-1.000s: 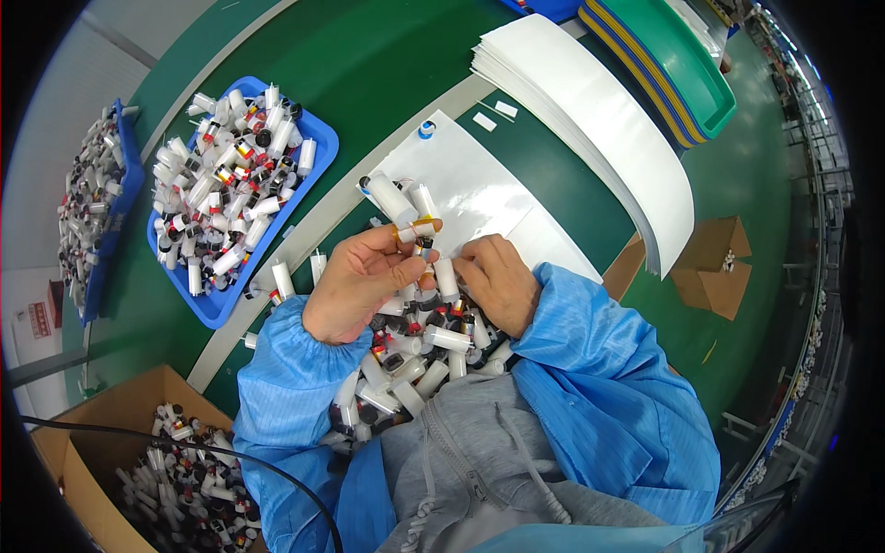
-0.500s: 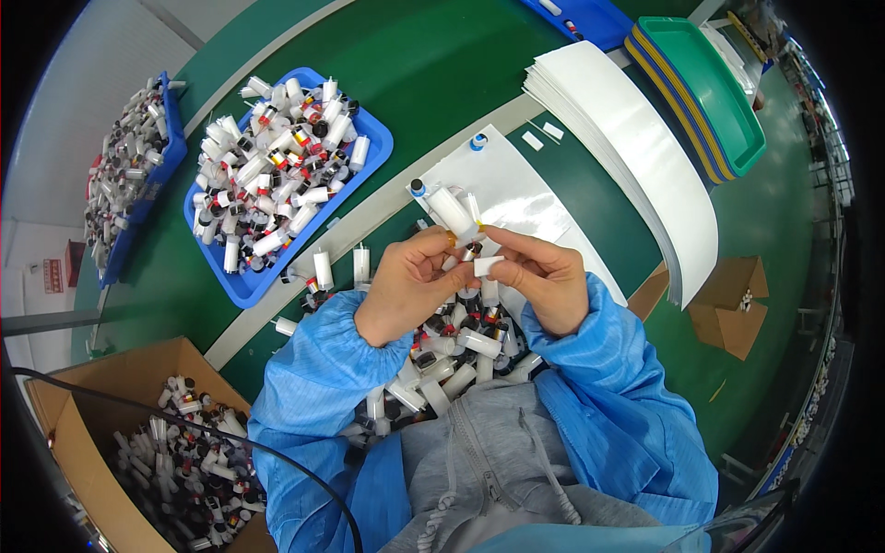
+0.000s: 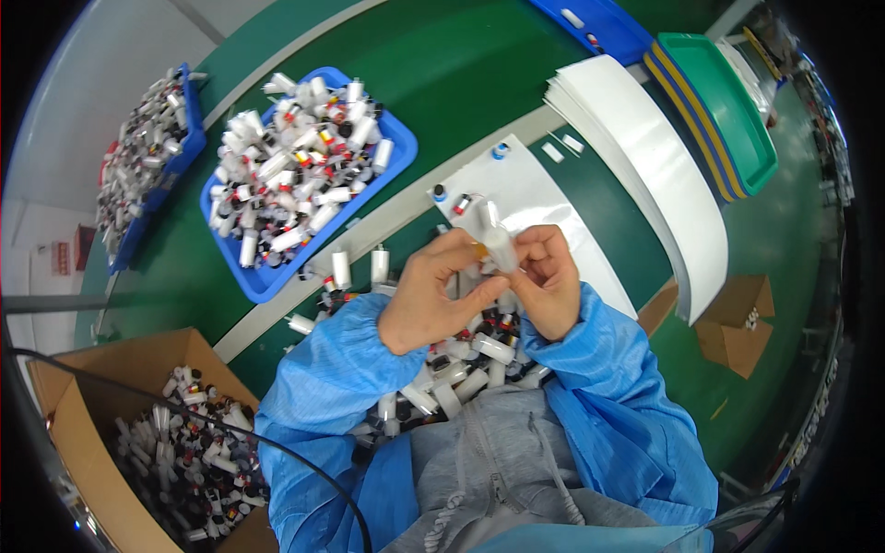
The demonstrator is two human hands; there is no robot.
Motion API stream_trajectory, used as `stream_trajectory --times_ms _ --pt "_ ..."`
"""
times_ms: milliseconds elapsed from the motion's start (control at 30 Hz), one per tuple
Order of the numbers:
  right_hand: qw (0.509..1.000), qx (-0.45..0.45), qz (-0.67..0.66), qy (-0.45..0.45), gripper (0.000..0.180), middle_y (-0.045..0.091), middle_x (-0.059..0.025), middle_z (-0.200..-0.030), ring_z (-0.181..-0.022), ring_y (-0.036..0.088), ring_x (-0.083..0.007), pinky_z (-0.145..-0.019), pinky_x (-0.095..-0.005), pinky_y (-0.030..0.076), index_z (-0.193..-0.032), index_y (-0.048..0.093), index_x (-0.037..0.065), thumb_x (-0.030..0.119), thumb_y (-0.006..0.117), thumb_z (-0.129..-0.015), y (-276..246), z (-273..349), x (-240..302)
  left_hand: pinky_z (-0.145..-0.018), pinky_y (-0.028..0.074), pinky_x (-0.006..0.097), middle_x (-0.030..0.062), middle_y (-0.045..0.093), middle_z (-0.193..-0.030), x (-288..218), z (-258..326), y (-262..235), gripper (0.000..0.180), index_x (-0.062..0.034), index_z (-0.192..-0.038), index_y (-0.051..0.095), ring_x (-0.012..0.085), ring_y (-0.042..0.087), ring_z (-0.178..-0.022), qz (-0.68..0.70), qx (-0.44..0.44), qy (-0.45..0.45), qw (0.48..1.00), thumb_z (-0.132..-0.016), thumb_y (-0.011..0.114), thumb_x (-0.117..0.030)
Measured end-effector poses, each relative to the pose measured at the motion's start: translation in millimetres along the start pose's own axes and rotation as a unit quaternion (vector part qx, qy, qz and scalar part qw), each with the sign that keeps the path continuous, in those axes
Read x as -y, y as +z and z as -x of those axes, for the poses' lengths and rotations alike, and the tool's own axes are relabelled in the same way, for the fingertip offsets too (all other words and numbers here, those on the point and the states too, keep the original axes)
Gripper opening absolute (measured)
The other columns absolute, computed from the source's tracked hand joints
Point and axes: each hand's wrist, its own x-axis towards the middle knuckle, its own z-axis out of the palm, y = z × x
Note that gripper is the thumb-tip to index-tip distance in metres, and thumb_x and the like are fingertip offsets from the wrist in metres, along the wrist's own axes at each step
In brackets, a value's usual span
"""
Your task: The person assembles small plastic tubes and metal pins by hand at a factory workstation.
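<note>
Over the near heap, both hands meet at a translucent white cylindrical part [image 3: 499, 249], smeared by motion. My left hand [image 3: 431, 293] has its index finger and thumb closed against the part's left side; a small orange patch shows at that fingertip. Bent round the right side are the fingers of my right hand [image 3: 550, 284], its thumb at the lower end. Beneath my hands lies a heap of similar white cylinders [image 3: 493, 347] with dark and red ends. Just beyond, a white sheet [image 3: 553, 217] carries a small black-and-red piece [image 3: 462, 204] and a blue-collared piece [image 3: 500, 150].
A blue tray [image 3: 402, 152] piled with such parts stands at left, with another full blue tray [image 3: 192, 138] farther left. An open cardboard box [image 3: 69, 419] of parts is at lower left. Right of the sheet are stacked white sheets [image 3: 645, 138] and nested trays [image 3: 728, 111].
The small white rectangular piece in my right fingers no longer shows. My right fingers have curled in around the cylinder. The whole view has shifted slightly.
</note>
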Motion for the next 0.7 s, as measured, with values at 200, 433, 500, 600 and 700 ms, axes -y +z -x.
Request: stream_trajectory --times_ms 200,433,500,600,700 --pt "0.989 0.082 -0.011 0.126 0.037 0.058 -0.0015 -0.078 -0.073 0.054 -0.0054 -0.067 -0.0194 0.04 -0.104 0.045 0.003 -0.005 0.07 -0.077 -18 -5 9 -0.07 0.055 0.027 0.0134 0.057 -0.124 -10 -4 -1 0.026 0.0024 -0.102 0.068 0.0169 0.064 -0.088 0.152 0.081 -0.011 0.985 -0.082 0.058 0.014" --pt "0.974 0.155 0.116 0.119 0.03 0.064 -0.004 -0.08 -0.068 0.055 -0.007 -0.063 -0.0209 0.04 -0.101 0.05 0.004 0.005 0.072 -0.08 -24 -27 26 -0.082 0.053 0.028 0.0088 0.071 -0.098 -13 -6 -30 0.028 0.0022 -0.1 0.068 0.0156 0.067 -0.089 0.064 0.022 -0.066 0.996 -0.074 0.07 0.011" --pt "0.91 0.106 0.393 -0.075 0.032 0.063 -0.0072 -0.083 -0.07 0.057 -0.0163 -0.066 -0.0267 0.045 -0.101 0.053 0.002 0.012 0.074 -0.08 -28 -44 24 -0.075 0.05 0.026 0.0032 0.069 -0.094 -19 -14 -49 0.027 -0.0038 -0.095 0.07 0.0107 0.062 -0.085 -0.011 -0.151 -0.003 0.988 -0.07 0.079 0.0" --pt "0.876 0.074 0.461 -0.12 0.038 0.06 -0.0125 -0.09 -0.079 0.059 -0.0258 -0.07 -0.0347 0.049 -0.1 0.057 0.001 0.025 0.077 -0.077 -30 -58 10 -0.065 0.045 0.033 0.0076 0.055 -0.08 -9 -25 -102 0.026 -0.0013 -0.089 0.064 0.0243 0.056 -0.072 -0.356 -0.366 0.099 0.854 -0.067 0.078 0.002" --pt "0.87 0.08 0.47 -0.126 0.041 0.059 -0.0147 -0.095 -0.083 0.06 -0.0273 -0.071 -0.0362 0.049 -0.099 0.059 0.0 0.029 0.077 -0.076 -19 -63 -6 -0.09 0.04 0.046 0.0201 0.049 -0.124 2 -8 -140 0.052 -0.0041 -0.116 0.055 0.037 0.05 -0.112 -0.631 -0.37 -0.027 0.681 -0.069 0.077 -0.003"
